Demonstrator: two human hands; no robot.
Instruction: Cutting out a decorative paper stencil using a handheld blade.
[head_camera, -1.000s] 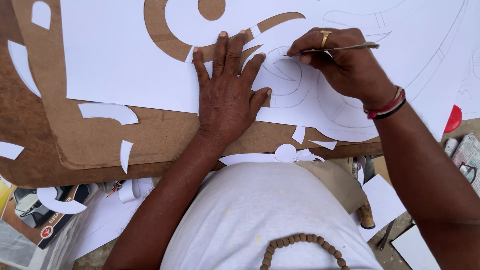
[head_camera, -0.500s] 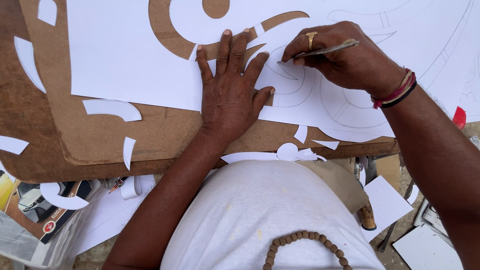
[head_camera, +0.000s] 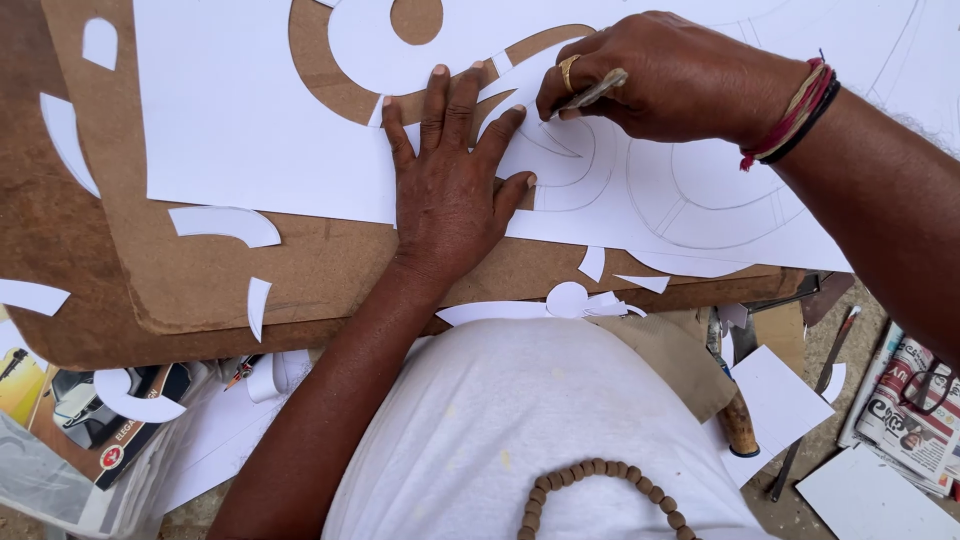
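The left hand (head_camera: 450, 190) lies flat and open, fingers spread, pressing the large white paper sheet (head_camera: 250, 120) down onto the brown hardboard (head_camera: 330, 270) just beside the spot being cut. The right hand (head_camera: 665, 75) is clenched around a slim cutting tool (head_camera: 590, 93), its tip touching the paper near the left index finger, inside a pencilled curved motif (head_camera: 570, 160). Compared with 1 second ago, the right hand has slid leftward and closer to the left hand, and the tool now stands steeper with its tip nearer the left fingertips; the left hand has stayed planted in the same place. That suggests the cut is travelling along the drawn curve toward the holding hand, so the paper there seems well braced but the blade runs close to the fingers. Several curved shapes are already cut out of the sheet, showing board through the openings, and white offcuts (head_camera: 225, 222) lie scattered on the board, with a few more (head_camera: 570, 300) at its near edge above the person's white shirt (head_camera: 530, 420)
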